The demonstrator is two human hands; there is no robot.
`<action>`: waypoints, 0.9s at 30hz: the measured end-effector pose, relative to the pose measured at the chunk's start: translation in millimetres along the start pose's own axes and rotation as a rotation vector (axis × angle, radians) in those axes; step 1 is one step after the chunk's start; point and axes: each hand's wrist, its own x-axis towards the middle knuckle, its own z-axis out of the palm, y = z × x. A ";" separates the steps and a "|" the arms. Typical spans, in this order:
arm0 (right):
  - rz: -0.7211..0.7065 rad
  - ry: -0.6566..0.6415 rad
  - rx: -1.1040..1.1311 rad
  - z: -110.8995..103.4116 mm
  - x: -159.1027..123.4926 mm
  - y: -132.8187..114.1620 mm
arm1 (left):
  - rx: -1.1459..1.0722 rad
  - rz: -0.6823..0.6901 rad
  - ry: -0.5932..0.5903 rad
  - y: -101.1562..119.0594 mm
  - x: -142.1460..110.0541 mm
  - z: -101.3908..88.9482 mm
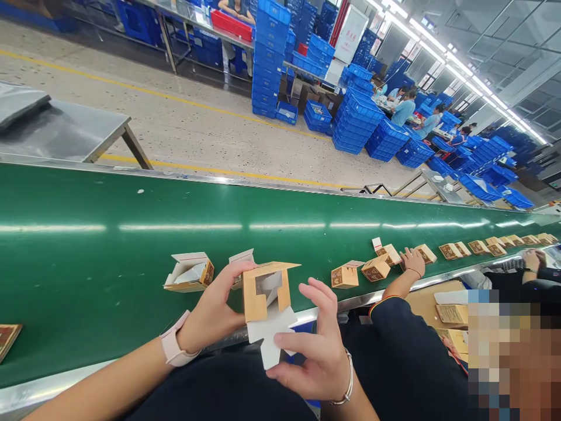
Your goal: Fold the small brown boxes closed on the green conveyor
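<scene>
My left hand [214, 313] grips a small tan carton [265, 292] with open flaps, thumb near its top edge, above the near rim of the green conveyor belt [109, 257]. My right hand [318, 351] pinches the carton's white lower flap [269, 336] from the right. A second half-open carton [190, 273] lies on the belt just left of my hands. A pink watch sits on my left wrist, a bracelet on my right.
More small cartons [345, 276] lie along the belt to the right, where a co-worker's hand [412, 261] rests among them. A flat carton blank [6, 339] sits at the left edge. Stacks of blue crates [357, 120] and other workers stand beyond the aisle.
</scene>
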 end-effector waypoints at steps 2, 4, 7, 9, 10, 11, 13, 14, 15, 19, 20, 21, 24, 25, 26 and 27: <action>-0.003 0.027 0.031 -0.1 -0.8 0.3 | 0.011 0.029 0.018 4.1 -0.4 -1.0; -0.012 0.047 0.049 -0.3 -1.3 -0.2 | 0.011 0.055 0.040 8.7 -0.5 -1.3; -0.035 0.052 0.066 -1.1 -0.6 -2.6 | -0.018 0.119 0.079 15.4 0.3 -1.6; -0.061 0.041 0.078 -1.8 0.4 -4.5 | -0.043 0.172 0.101 18.4 1.1 -2.4; -0.074 0.035 0.087 -2.0 1.0 -5.2 | -0.055 0.194 0.107 19.4 1.4 -3.0; -0.085 0.033 0.098 -2.1 1.5 -5.6 | -0.068 0.206 0.110 19.9 1.4 -3.5; -0.102 0.037 0.120 -1.9 2.2 -6.0 | -0.093 0.209 0.118 19.7 0.8 -4.6; -0.104 0.039 0.126 -1.6 2.4 -6.0 | -0.105 0.202 0.125 19.2 0.2 -5.1; -0.103 0.040 0.128 -1.2 2.6 -6.0 | -0.118 0.193 0.132 18.6 -0.4 -5.4; -0.105 0.039 0.125 0.7 4.1 -6.0 | -0.166 0.184 0.136 17.2 -1.9 -5.7; -0.110 0.038 0.130 1.4 4.7 -5.8 | -0.173 0.181 0.132 17.4 -1.9 -5.7; -0.113 0.039 0.137 2.3 5.2 -5.5 | -0.175 0.181 0.132 17.6 -1.9 -5.8; -0.099 0.045 0.149 5.5 5.9 -3.2 | -0.138 0.171 0.127 18.5 -2.9 -7.5; -0.087 0.047 0.156 6.7 5.8 -2.3 | -0.118 0.176 0.120 18.6 -3.9 -8.6; -0.073 0.049 0.170 7.9 5.4 -1.3 | -0.097 0.178 0.107 18.5 -5.2 -9.8; -0.057 0.052 0.188 8.9 5.0 -0.4 | -0.075 0.175 0.093 18.2 -6.7 -11.1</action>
